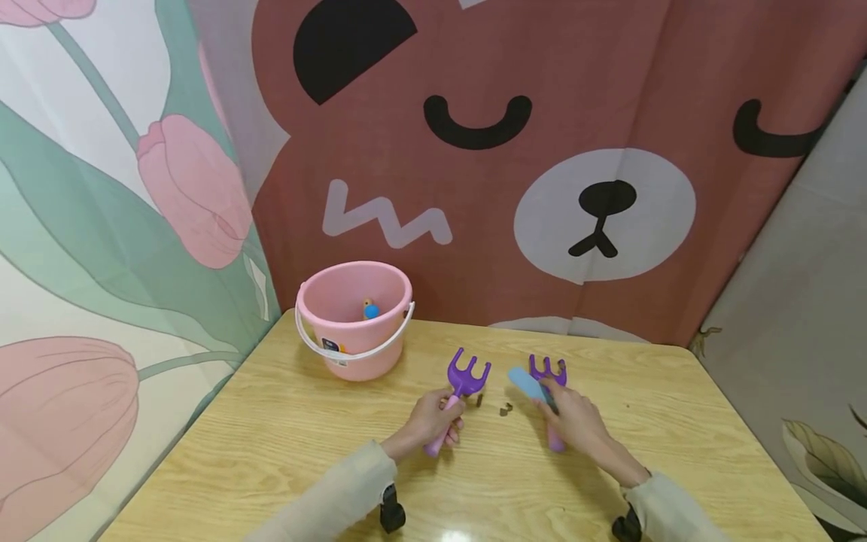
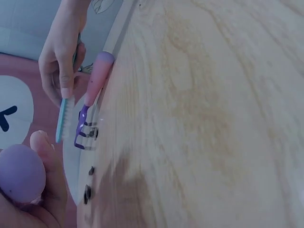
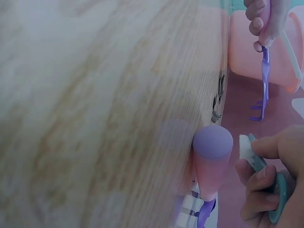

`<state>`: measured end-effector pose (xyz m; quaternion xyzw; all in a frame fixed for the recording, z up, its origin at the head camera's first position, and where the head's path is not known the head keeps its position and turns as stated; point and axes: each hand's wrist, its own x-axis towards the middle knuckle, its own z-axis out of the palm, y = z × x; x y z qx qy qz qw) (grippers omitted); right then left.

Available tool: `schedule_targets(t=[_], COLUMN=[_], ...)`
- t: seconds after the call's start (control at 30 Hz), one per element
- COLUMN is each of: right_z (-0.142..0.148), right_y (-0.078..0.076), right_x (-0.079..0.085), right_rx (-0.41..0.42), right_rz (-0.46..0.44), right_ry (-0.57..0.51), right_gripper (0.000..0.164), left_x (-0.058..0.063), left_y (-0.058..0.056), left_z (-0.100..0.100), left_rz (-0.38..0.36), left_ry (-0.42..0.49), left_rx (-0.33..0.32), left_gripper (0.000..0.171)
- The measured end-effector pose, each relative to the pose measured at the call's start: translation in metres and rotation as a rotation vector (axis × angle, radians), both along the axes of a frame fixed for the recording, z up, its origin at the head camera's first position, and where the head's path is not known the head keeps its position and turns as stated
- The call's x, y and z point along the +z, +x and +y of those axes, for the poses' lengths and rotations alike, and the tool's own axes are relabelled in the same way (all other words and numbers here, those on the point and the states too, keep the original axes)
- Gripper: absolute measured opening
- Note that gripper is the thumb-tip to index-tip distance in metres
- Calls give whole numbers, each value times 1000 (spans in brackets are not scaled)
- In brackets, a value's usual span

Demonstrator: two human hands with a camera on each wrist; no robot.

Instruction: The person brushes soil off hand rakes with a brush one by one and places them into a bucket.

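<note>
My left hand (image 1: pixel 428 418) grips the pink handle of a purple toy garden rake (image 1: pixel 466 381), its prongs pointing away from me and raised off the table. My right hand (image 1: pixel 577 423) holds a light blue brush (image 1: pixel 524 382); the right wrist view shows its teal handle and white bristles (image 3: pixel 245 149). Below that hand, a second purple rake (image 1: pixel 557 439) with a pink handle lies on the table, partly covered by the hand in the head view. In the left wrist view the bristles face this rake's prongs (image 2: pixel 81 130). Small dark dirt clumps (image 1: pixel 506 409) lie between the two rakes.
A pink bucket (image 1: pixel 366 354) with a white handle stands at the table's back left corner, a blue object (image 1: pixel 371 311) inside it. The wooden table (image 1: pixel 271 452) meets a bear-print curtain (image 1: pixel 474 226) along its back edge.
</note>
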<state>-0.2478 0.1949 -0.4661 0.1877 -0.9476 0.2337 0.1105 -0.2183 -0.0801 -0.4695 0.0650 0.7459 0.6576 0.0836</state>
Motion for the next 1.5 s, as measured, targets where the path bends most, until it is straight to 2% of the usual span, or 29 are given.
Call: schedule_targets(t=[0.17, 0.33, 0.57, 0.63, 0.83, 1.0, 1.2, 1.4, 1.5], right_z=[1, 2, 2, 2, 2, 2, 4, 7, 9], right_y=[0, 1, -2, -3, -4, 0, 1, -2, -4], right_x=[-2, -3, -3, -3, -3, -5, -7, -6, -6], right_rx=[-1, 9, 17, 22, 13, 8, 14, 23, 26], right_rz=[7, 5, 9, 17, 16, -14, -7, 20, 25], right_ry=[1, -1, -11, -14, -16, -19, -25, -17, -15], right_gripper=[41, 41, 43, 43, 43, 42, 43, 43, 42], left_x=[7, 18, 36, 41, 54, 65, 80, 97, 104], left_y=[-2, -7, -16, -19, -24, -24, -26, -30, -32], left_z=[-1, -3, -11, -14, -21, -26, -30, -36, -38], left_rz=[-10, 3, 105, 129, 140, 179, 185, 183, 179], left_ry=[-10, -63, -285, -321, -319, -391, -370, -458, -440], left_rx=[-15, 5, 37, 42, 24, 15, 29, 66, 69], left_gripper=[20, 21, 23, 24, 22, 18, 22, 28, 25])
